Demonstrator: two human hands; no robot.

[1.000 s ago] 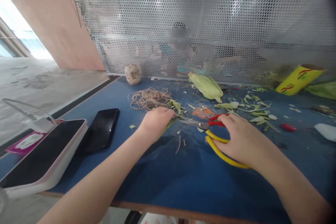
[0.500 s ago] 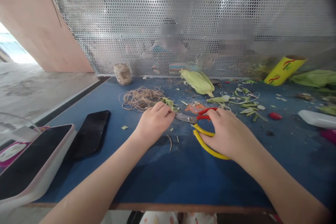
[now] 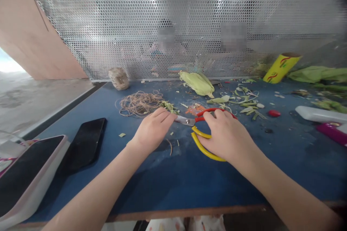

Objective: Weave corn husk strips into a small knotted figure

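Note:
My right hand (image 3: 225,130) grips a pair of scissors (image 3: 187,121) with one red handle and one yellow handle, its fingers through the loops. Their metal blades point left, and the tips reach the fingers of my left hand (image 3: 154,128). Those fingers are pinched together; whatever they hold is hidden behind them. Just beyond the left fingertips lies a small heap of green trimmings (image 3: 169,107). Against it on the left is a tangle of brown string (image 3: 141,103). Orange scraps (image 3: 195,109) lie just behind the scissors.
An ear of corn in its husk (image 3: 197,83) lies near the perforated metal screen (image 3: 189,14). Leaf scraps (image 3: 251,106), a red piece (image 3: 274,113) and a leaning yellow tube (image 3: 282,68) are on the right. A black phone (image 3: 88,144) lies left. Two people sit behind the screen.
The view has turned slightly, so everything sits further left. More of the red handle shows beyond my right hand. Both hands keep nearly the same pose around the scissors.

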